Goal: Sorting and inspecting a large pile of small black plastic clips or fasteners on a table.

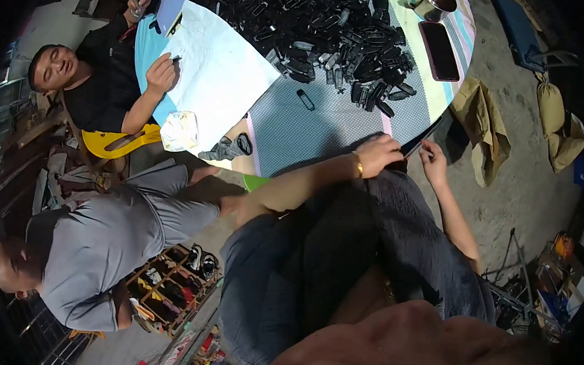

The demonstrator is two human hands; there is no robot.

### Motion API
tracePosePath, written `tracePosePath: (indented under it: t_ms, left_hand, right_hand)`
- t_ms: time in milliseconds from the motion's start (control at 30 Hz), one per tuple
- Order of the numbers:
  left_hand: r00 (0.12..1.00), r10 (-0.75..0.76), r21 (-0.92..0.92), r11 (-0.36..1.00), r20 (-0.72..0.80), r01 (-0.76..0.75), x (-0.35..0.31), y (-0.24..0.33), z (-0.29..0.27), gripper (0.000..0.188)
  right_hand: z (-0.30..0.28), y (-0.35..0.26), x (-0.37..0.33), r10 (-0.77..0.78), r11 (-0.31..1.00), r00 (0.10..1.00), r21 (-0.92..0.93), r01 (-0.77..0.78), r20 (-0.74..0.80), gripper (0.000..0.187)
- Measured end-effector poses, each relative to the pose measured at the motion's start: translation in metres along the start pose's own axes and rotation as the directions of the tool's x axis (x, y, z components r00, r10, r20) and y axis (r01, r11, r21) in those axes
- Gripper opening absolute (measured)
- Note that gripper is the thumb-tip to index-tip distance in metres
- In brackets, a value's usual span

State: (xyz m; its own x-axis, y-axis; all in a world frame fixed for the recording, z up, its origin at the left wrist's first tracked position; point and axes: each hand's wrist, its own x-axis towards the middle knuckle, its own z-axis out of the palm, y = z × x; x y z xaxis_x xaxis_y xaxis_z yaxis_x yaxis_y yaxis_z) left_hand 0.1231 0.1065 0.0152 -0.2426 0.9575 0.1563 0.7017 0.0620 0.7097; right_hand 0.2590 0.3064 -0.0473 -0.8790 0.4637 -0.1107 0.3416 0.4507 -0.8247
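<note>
My left hand (379,156), with a gold bracelet at the wrist, is at the near edge of the round table, its fingers curled and pressed together. Something dark shows under its fingertips, too small to name. Just to the right, off the table's edge, my right hand (434,162) is closed, thumb and fingers drawn together; whatever it may hold is hidden. Ahead of my hands, a single black oblong ring-like part (305,100) lies on the patterned tablecloth (288,129). Beyond it spreads a large heap of small black plastic parts (315,30).
A phone (439,52) and a metal cup (431,4) stand at the table's right. White paper (211,77) covers the left, beside a crumpled packet (180,131). One person holds a small dark piece; another person in grey sits at left. A brown paper bag (480,127) is at right.
</note>
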Motion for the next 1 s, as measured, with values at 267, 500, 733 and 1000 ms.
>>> tracePosePath:
  t_ms: [267, 500, 733, 1000]
  left_hand:
    - [0.48, -0.551, -0.219, 0.781, -0.683, 0.585, -0.053, -0.052, -0.077, 0.012]
    - [0.455, -0.411, -0.004, 0.745, -0.79, 0.667, -0.082, -0.093, -0.088, 0.023]
    - [0.497, -0.623, -0.057, 0.656, -0.605, 0.753, -0.062, -0.083, -0.075, 0.039]
    - [0.592, -0.706, -0.605, 0.68, -0.388, 0.414, -0.069, -0.078, -0.021, 0.037]
  right_hand:
    - [-0.016, -0.088, 0.022, -0.077, 0.996, 0.997, 0.033, 0.077, -0.016, 0.015]
    - [0.035, -0.168, 0.052, -0.551, 0.83, 0.812, 0.031, 0.556, 0.191, 0.013]
    - [0.075, -0.188, 0.071, -0.622, 0.721, 0.727, -0.147, 0.677, 0.292, 0.013]
    - [0.094, -0.185, 0.075, -0.53, 0.816, 0.748, 0.002, 0.577, 0.4, 0.025]
